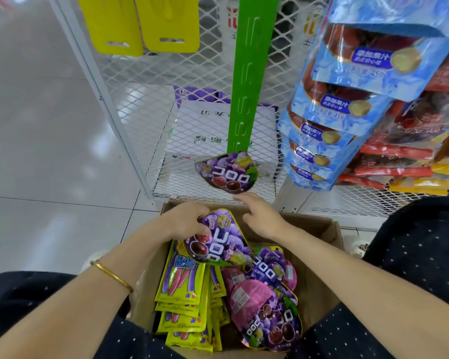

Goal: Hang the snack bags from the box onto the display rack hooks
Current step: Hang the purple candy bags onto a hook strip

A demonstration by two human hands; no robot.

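Observation:
A cardboard box [319, 229] between my knees holds several yellow snack bags [182, 286] on its left and purple grape gummy bags [270, 314] on its right. My left hand [187, 221] grips one purple gummy bag [218, 242] by its top corner, just above the box. My right hand [259, 213] hovers over the box's far edge with relaxed fingers, holding nothing. Another purple gummy bag [227, 171] hangs at the bottom of a green hanging strip [246, 73] on the white mesh rack [145, 81].
Blue snack bags [347, 104] hang in a stacked column at the right, with red and yellow bags [409, 161] beside them. Yellow strips [140, 22] hang at top left. Tiled floor [42, 125] lies to the left of the rack.

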